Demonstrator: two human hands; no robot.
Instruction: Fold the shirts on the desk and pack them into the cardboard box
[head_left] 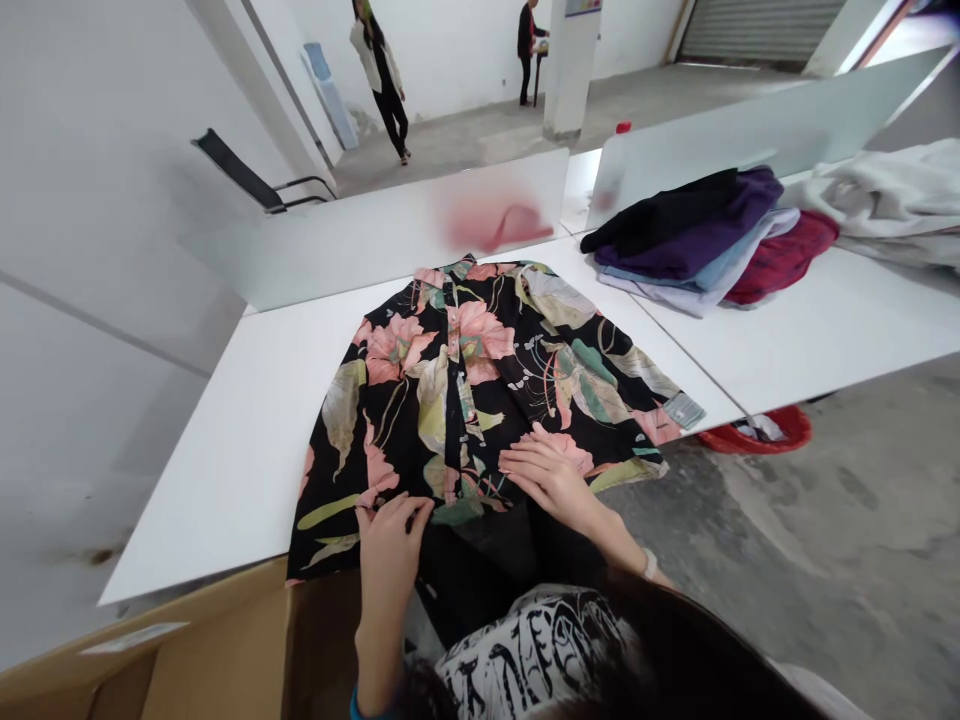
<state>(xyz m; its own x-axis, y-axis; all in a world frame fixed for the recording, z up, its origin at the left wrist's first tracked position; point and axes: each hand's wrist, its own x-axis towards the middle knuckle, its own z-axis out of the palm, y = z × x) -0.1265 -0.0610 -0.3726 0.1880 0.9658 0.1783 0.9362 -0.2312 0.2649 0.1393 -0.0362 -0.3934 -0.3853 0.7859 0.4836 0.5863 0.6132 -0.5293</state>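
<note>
Smoothing appears best done evenly outward from the button placket (453, 350). The floral shirt (484, 335) lies front-up on the white table (247, 430), hem (457, 511) overhanging. Left hand (392, 535): fingers curled at hem, pinch indeterminable. Right hand (553, 482): fingers extended flat, gripping nothing visible.
</note>
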